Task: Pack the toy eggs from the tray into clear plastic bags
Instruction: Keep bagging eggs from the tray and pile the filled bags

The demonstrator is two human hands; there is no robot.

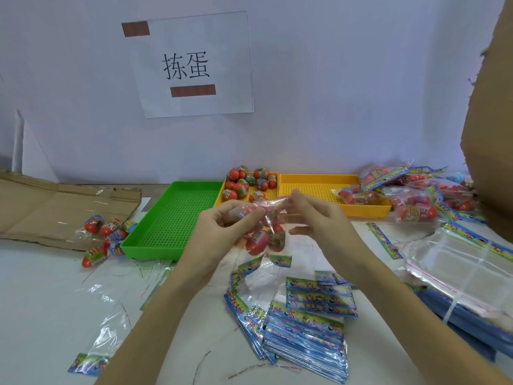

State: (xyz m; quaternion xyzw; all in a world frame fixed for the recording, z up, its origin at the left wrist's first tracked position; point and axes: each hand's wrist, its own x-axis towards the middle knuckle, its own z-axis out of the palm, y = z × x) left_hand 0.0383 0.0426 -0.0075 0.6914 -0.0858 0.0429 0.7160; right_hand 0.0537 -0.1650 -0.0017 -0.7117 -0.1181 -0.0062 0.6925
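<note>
Left hand (222, 226) fingers (251, 215) curled round the top of a clear plastic bag (263, 232), pinching the film; right hand (319, 215) fingertips (291, 197) pinch the same bag's mouth edge from the other side, so both hands are grasping it. The bag hangs in the air just in front of the yellow tray (273, 191), with toy eggs (259, 240) sagging in its bottom, at least two, exact count unclear through the film. Handling guess: eggs are light, hard, smooth plastic shells, so they'll roll and slide; the film is thin, limp and slippery, so hold it at the mouth or header strip, not the belly, and keep the opening up or the load tips out. Loose eggs (247, 180) are piled in the yellow tray's back left corner. A green tray (150, 240) left of the yellow tray holds none. A second yellow tray (333, 209) to its right has one filled bag (352, 195) lying in it. More filled bags (416, 195) are heaped further right of it. A stack of empty printed bags (305, 334) sits on the desk (41, 301) in front of it, under the forearms. Stray eggs (105, 234) lie left of the green tray on flat cardboard (41, 207). Nothing blocks the reach to the yellow tray; loose film on the desk could snag.
</note>
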